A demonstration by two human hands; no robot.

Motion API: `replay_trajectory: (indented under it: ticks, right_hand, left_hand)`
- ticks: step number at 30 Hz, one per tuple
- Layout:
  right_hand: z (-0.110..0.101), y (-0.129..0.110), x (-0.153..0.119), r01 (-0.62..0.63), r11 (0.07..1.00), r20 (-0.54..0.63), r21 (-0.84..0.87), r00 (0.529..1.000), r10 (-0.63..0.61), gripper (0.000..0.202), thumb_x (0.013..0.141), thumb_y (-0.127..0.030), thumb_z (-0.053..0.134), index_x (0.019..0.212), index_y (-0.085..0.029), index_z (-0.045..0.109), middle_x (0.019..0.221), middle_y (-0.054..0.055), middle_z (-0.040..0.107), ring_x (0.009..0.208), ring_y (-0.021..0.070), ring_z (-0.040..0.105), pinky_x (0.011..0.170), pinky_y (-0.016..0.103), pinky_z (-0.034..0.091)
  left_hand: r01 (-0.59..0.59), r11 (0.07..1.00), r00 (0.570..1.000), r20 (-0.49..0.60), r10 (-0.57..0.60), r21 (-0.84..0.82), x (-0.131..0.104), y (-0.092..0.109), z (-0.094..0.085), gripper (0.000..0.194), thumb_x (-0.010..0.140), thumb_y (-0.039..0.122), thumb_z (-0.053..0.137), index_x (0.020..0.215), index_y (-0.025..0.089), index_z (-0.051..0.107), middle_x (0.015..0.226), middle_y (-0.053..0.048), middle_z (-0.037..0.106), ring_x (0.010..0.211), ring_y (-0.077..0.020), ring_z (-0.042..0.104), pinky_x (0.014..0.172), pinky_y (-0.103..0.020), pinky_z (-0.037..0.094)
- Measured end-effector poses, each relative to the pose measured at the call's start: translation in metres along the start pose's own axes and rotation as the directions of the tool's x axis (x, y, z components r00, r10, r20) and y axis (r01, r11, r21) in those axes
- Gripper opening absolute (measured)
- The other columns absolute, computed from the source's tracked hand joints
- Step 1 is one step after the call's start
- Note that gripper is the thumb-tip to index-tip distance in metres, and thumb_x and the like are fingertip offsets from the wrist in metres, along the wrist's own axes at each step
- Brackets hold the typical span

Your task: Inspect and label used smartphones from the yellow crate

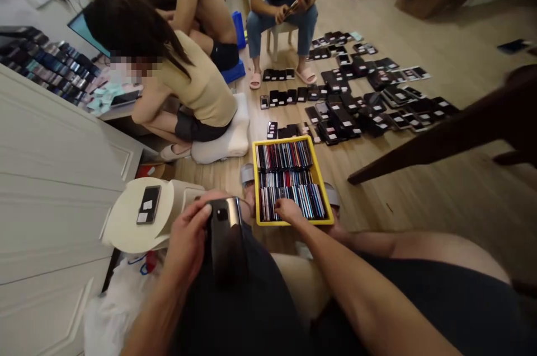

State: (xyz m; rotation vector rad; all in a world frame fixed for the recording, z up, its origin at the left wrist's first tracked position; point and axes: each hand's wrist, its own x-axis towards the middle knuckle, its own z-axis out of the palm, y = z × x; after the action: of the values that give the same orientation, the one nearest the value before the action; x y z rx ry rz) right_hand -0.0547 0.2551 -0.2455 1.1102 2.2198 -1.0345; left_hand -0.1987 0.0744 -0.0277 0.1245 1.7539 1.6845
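Note:
My left hand grips a dark, glossy smartphone by its left edge, above my lap. Its back faces up, with a camera patch near the top. Farther forward, my right hand reaches into a yellow crate on the floor between my feet. Phones stand on edge in three packed rows there. The fingers of that hand are pinched at the tops of the front row of phones; what they hold is hidden.
A round cream stool at left bears a phone with white labels. Many labelled phones lie across the floor ahead. Co-workers sit ahead and left; one holds a flat device. A dark wooden leg slants in at right.

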Motion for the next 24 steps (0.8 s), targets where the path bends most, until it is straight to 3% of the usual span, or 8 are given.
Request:
replay_trajectory:
  ticks: [3,7,12,15,18,21,24]
  right_hand:
    - [0.032,0.001,0.037,-0.045,0.999,-0.023,0.01,0.999,0.045,0.03,0.098,-0.038,0.061,0.118,-0.016,0.064,0.12,0.009,0.065,0.105,0.0226,0.064,0.092,0.044,0.055]
    - [0.062,0.004,0.058,-0.064,0.996,-0.055,0.053,0.996,0.067,0.028,0.099,-0.038,0.058,0.117,-0.017,0.063,0.121,0.009,0.063,0.104,0.0221,0.063,0.093,0.043,0.052]
    - [0.061,0.011,0.061,-0.064,0.98,-0.053,0.188,0.996,0.075,0.023,0.099,-0.038,0.057,0.098,-0.016,0.064,0.11,0.007,0.065,0.096,0.0197,0.062,0.089,0.04,0.05]
    - [0.036,0.005,0.051,-0.015,0.944,-0.028,0.329,0.999,0.025,0.025,0.096,-0.039,0.059,0.086,-0.016,0.061,0.089,0.004,0.067,0.084,0.0177,0.063,0.08,0.035,0.051]
    - [-0.01,-0.012,0.022,0.107,0.864,-0.039,0.491,0.994,-0.101,0.026,0.095,-0.038,0.055,0.079,-0.018,0.055,0.08,0.004,0.068,0.078,0.0166,0.065,0.073,0.029,0.051]
    - [-0.064,-0.033,-0.035,0.258,0.766,-0.122,0.589,0.965,-0.231,0.025,0.091,-0.043,0.057,0.082,-0.019,0.053,0.083,0.003,0.069,0.081,0.0162,0.065,0.074,0.028,0.05]
    - [-0.106,-0.045,-0.112,0.42,0.65,-0.231,0.633,0.904,-0.36,0.031,0.085,-0.048,0.067,0.08,-0.019,0.057,0.078,-0.001,0.064,0.074,0.014,0.059,0.071,0.027,0.046]
  left_hand:
    - [0.091,0.994,0.993,-0.085,-0.086,0.054,0.001,-0.005,-0.005,0.031,0.068,0.041,0.085,0.087,0.018,0.077,0.079,-0.003,0.073,0.077,-0.0193,0.067,0.069,-0.025,0.052]
    - [0.148,0.98,0.981,-0.142,-0.129,0.131,0.004,-0.004,-0.015,0.032,0.067,0.043,0.086,0.09,0.021,0.079,0.09,-0.005,0.075,0.089,-0.0252,0.068,0.078,-0.03,0.055]
    - [0.137,0.971,0.99,-0.046,-0.13,0.195,0.007,-0.006,-0.02,0.031,0.072,0.044,0.082,0.094,0.022,0.08,0.099,-0.008,0.076,0.091,-0.0266,0.068,0.079,-0.031,0.055]
    - [0.105,0.968,0.991,0.051,-0.12,0.226,0.008,-0.012,-0.012,0.028,0.081,0.042,0.077,0.1,0.022,0.079,0.103,-0.007,0.076,0.092,-0.0244,0.068,0.083,-0.031,0.052]
    - [-0.005,0.98,0.98,0.194,-0.034,0.198,0.007,-0.017,0.004,0.019,0.085,0.037,0.073,0.093,0.021,0.08,0.123,-0.008,0.071,0.116,-0.0262,0.062,0.094,-0.03,0.049]
    - [0.011,0.994,0.947,0.317,-0.046,0.11,0.002,-0.015,0.023,0.018,0.084,0.036,0.073,0.088,0.02,0.079,0.143,-0.009,0.059,0.124,-0.0283,0.057,0.084,-0.028,0.052]
    - [0.158,0.987,0.89,0.43,-0.154,0.026,-0.012,-0.011,0.036,0.024,0.079,0.04,0.078,0.089,0.018,0.078,0.148,-0.01,0.054,0.107,-0.0256,0.065,0.068,-0.025,0.053]
